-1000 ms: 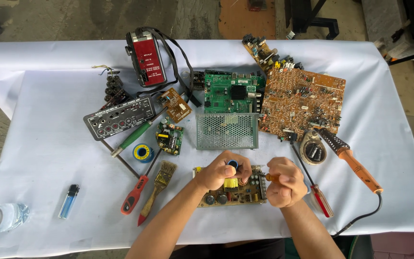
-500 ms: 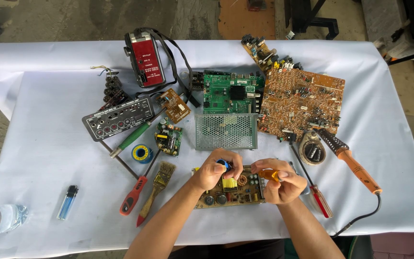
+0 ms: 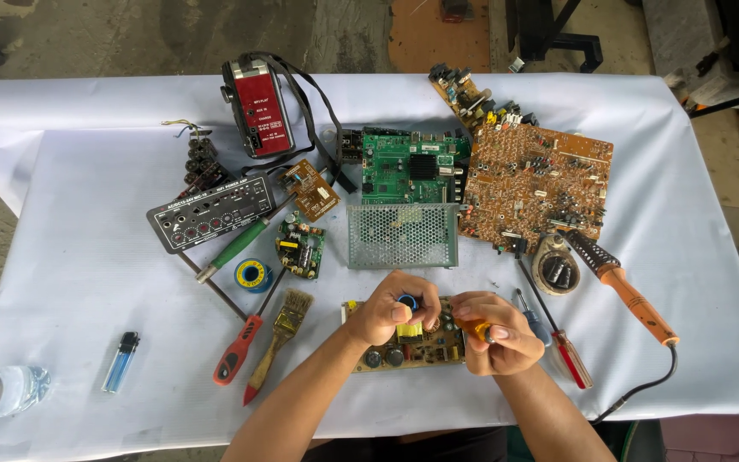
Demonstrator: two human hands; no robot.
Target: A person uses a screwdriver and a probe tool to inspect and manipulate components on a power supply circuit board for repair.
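A small tan power-supply circuit board [image 3: 425, 349] with dark capacitors lies on the white cloth near the front edge. My left hand [image 3: 391, 308] rests on its top, fingers pinching a round blue part on the board. My right hand [image 3: 489, 332] grips an orange-handled tool [image 3: 474, 328], likely a small screwdriver, its tip pointing left at the board. Both forearms come up from the bottom of the view.
Behind the board sit a perforated metal cover [image 3: 402, 234], a green board [image 3: 410, 167] and a large brown board [image 3: 536, 184]. A soldering iron [image 3: 630, 291] and red screwdriver [image 3: 558, 334] lie right; brush [image 3: 277, 338], red-handled tool [image 3: 237, 351], lighter [image 3: 121, 361] left.
My hands have shifted slightly on the board; the right hand has turned so the orange handle shows, and the left fingers have settled on the blue part.
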